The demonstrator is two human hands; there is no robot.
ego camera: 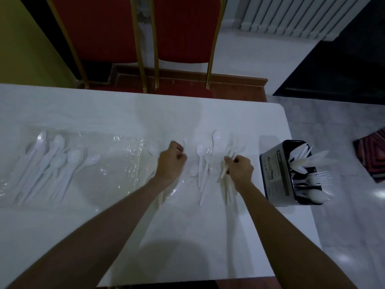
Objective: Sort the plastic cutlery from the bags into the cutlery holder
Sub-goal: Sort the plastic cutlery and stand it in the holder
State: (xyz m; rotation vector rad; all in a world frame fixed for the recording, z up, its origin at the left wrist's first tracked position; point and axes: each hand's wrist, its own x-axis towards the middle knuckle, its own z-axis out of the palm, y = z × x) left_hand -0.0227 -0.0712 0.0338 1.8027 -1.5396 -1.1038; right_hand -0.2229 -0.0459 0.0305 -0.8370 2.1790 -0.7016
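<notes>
Both forearms reach in over the white table [208, 236]. Right hand [239, 170] clenched around a bunch of white plastic cutlery handles [224, 174]. Left hand [171, 161] curled into a fist; can't tell what it grips (something thin shows at the fingers). Between the hands: loose spoons and forks [205, 163]. Just right of the right hand: black cutlery holder [277, 174], knives, forks and spoons in separate compartments. Far left of the left hand: clear bag [116, 161] still holding cutlery [52, 161]. Beyond: two red chairs [183, 38].
</notes>
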